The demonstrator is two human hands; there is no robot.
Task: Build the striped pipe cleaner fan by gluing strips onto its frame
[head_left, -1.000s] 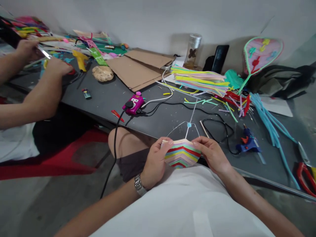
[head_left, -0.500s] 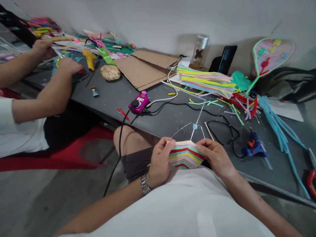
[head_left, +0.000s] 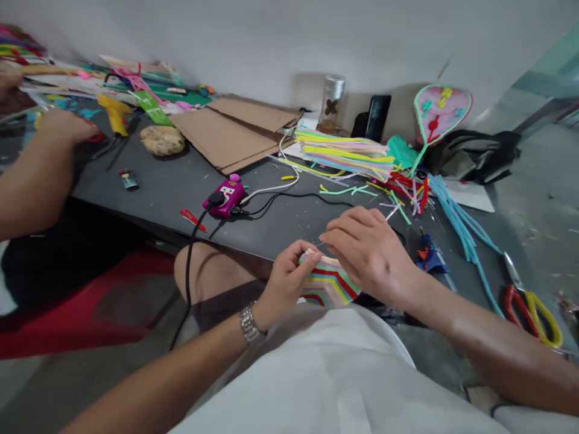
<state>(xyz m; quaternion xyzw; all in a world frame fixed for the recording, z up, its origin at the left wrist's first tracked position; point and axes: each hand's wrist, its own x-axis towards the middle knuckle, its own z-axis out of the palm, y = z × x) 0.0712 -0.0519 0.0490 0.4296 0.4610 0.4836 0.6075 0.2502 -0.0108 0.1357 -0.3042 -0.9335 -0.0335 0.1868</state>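
at the lower centre of the frame, my left hand [head_left: 289, 278] has thumb and fingers pinching the upper left edge of the striped piece [head_left: 332, 283], banded in red, yellow, green and pink, just above my white shirt [head_left: 316, 374]. my right hand [head_left: 368, 253] is over its upper right part, fingers curled and close together; i cannot tell what the tips are pinching. left of centre, the purple power socket [head_left: 225, 198] sits on the grey table [head_left: 163, 193]. right of my right hand lies the blue glue gun [head_left: 432, 256], and scissors [head_left: 527, 307] are at the lower right.
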